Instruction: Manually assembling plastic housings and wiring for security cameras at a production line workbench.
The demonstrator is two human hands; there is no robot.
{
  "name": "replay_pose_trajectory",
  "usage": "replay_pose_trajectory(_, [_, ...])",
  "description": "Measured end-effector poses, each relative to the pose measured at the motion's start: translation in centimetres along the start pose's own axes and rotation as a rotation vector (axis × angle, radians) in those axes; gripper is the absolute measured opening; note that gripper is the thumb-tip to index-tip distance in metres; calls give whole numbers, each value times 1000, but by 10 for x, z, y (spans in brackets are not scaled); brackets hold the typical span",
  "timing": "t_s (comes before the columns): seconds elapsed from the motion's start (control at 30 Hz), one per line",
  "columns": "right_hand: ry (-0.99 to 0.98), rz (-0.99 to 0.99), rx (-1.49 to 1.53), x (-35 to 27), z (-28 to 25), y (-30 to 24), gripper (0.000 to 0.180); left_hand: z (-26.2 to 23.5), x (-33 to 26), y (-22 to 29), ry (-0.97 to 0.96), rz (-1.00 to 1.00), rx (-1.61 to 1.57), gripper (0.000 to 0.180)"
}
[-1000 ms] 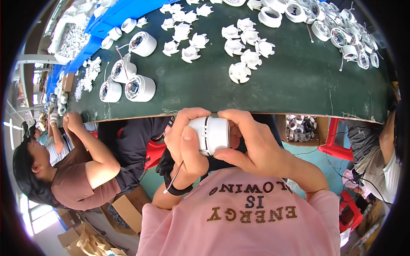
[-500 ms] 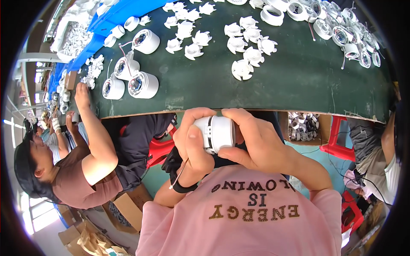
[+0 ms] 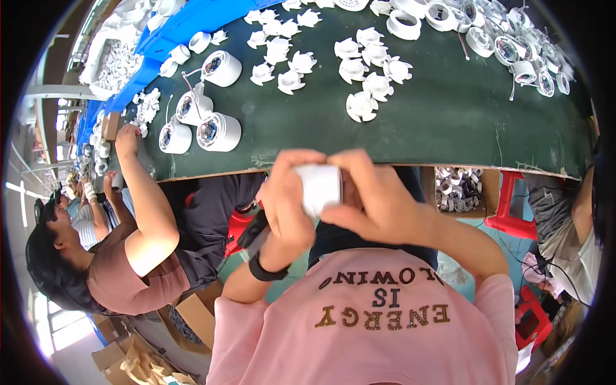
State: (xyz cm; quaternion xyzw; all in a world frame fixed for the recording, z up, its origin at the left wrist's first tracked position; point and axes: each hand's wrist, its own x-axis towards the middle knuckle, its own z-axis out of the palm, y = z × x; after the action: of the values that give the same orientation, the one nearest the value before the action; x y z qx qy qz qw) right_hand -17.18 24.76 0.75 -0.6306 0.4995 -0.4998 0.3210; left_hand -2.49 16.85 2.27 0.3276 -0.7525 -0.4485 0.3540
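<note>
A white cylindrical plastic housing sits between my two hands, just off the near edge of the green-topped table. My left hand wraps round its left end, and my right hand grips its right end, thumb along the near side. Both hands are slightly smeared by motion, and the housing's ends are hidden in the fingers. Beyond them on the table lie several white petal-shaped plastic parts. To the left stand several white cylinders with circuit boards inside, among them a front one.
White ring-shaped parts with wires are heaped at the far right. A blue divider runs along the far left. A co-worker sits at my left, one hand on the table. A carton of parts and a red stool are below the table edge.
My hands have closed further round the housing, and its seam and clips are now covered. The wire that hung by my left wrist no longer shows. The whole view has shifted slightly.
</note>
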Motion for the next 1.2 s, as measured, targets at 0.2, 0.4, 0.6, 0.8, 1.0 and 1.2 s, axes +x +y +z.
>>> replay_pose_trajectory(0.2, [158, 196, 241, 16, -23, -6, 45, -26, 50, -10, -281, -582, -1111, 46])
replay_pose_trajectory(0.4, [245, -106, -564, 19, -27, -11, 67, 14, 61, 19, -318, -902, -1124, 45])
replay_pose_trajectory(0.6, [269, -13, -387, 48, -75, 1, 75, 15, 98, 47, -873, -444, -423, 55])
replay_pose_trajectory(0.8, [232, 398, 624, 65, -118, 35, 54, -59, 245, 8, -459, -34, -86, 29])
replay_pose_trajectory(1.0, [212, 342, 983, 61, -123, 45, 63, -179, 397, -78, 368, -171, 1085, 79])
replay_pose_trajectory(1.2, [174, 495, 889, 66, -125, 49, 78, -203, 440, -108, 57, -419, 1291, 93])
